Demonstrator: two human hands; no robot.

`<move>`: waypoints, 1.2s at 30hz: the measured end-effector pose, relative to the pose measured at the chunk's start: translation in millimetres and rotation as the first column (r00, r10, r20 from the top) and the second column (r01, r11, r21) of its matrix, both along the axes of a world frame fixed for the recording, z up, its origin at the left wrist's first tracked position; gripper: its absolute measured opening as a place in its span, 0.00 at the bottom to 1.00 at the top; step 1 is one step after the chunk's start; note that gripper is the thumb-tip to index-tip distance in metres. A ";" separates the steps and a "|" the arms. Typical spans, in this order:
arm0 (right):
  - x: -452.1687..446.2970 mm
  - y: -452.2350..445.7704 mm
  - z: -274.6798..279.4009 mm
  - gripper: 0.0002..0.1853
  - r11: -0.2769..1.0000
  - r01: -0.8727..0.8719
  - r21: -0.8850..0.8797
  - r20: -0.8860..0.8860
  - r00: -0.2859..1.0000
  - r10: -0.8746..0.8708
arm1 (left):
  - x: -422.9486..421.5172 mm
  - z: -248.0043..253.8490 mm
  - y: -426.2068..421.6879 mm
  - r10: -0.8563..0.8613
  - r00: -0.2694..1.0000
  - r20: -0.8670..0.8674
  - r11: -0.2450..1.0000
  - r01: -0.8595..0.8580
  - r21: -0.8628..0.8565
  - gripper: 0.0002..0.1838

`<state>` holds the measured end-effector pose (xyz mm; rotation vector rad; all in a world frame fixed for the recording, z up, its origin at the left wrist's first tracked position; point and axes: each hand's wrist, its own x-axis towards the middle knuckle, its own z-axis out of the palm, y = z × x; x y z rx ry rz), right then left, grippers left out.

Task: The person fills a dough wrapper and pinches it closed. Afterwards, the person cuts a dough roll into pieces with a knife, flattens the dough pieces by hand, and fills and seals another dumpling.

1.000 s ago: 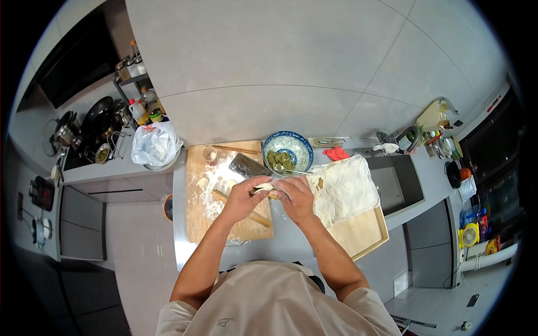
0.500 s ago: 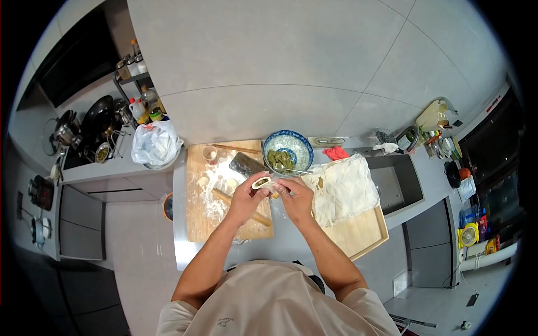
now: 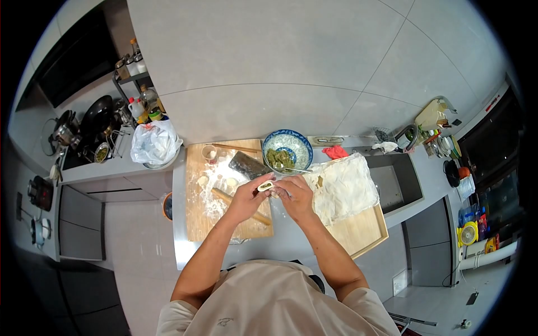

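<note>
A partly folded dumpling (image 3: 265, 186), pale dough around dark green filling, is between my two hands above the counter. My left hand (image 3: 246, 199) is closed around its left side. My right hand (image 3: 298, 197) pinches its right edge with bent fingers. Just beyond, a blue-rimmed bowl (image 3: 307, 147) contains green filling (image 3: 278, 160) and a spoon (image 3: 291, 170). On my left, the floured wooden board (image 3: 197, 225) bears a rolling pin (image 3: 223, 196), small dough pieces (image 3: 231, 182) and a dark rectangular block (image 3: 246, 165).
A wooden tray (image 3: 361, 234) partly under a floured white cloth (image 3: 350, 187) stands right of my hands, near the sink (image 3: 392, 179). A small cup (image 3: 209, 153) and chopsticks (image 3: 235, 148) lie at the board's back. A white plastic bag (image 3: 156, 144) sits at left.
My hands have drawn closer together around the dumpling, and its opening looks narrower. My right hand has turned inward over its right side. The things on the counter have stayed in place.
</note>
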<state>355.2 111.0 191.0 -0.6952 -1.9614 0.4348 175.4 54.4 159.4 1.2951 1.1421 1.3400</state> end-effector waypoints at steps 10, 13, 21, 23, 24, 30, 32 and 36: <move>-1.0 4.0 18.1 0.17 0.990 -0.055 0.131 0.070 0.996 0.046 | -1.9 9.8 -4.5 0.002 1.000 -0.018 0.999 -0.003 -0.051 0.26; 0.7 10.6 13.3 0.17 0.984 -0.091 0.152 0.101 0.992 0.076 | -1.9 11.9 -4.4 0.030 0.997 -0.076 0.997 -0.035 -0.064 0.26; -8.5 5.9 13.4 0.16 0.992 -0.050 0.114 0.061 0.997 0.044 | -4.2 22.8 -8.2 0.054 0.992 -0.111 0.997 -0.060 -0.054 0.26; -11.1 5.1 20.5 0.15 0.991 -0.051 0.123 0.042 0.998 0.047 | -8.7 20.2 -7.0 0.048 0.988 -0.145 0.997 -0.057 -0.061 0.26; -10.7 5.2 23.3 0.16 0.985 -0.103 0.138 0.059 0.994 0.095 | -9.4 19.8 -7.6 0.037 0.983 -0.178 0.996 -0.051 -0.070 0.26; -9.5 9.3 12.0 0.16 0.984 -0.110 0.140 0.067 0.993 0.101 | -3.4 13.8 -5.3 0.069 0.992 -0.109 0.994 -0.077 -0.079 0.25; -10.6 9.4 11.1 0.16 0.988 -0.085 0.130 0.061 0.995 0.078 | -4.0 14.0 -5.3 0.068 0.992 -0.110 0.994 -0.077 -0.079 0.25; -13.6 8.8 18.4 0.14 0.978 -0.119 0.173 0.051 0.992 0.112 | -10.4 15.8 -7.3 0.032 0.987 -0.156 0.996 -0.045 -0.079 0.26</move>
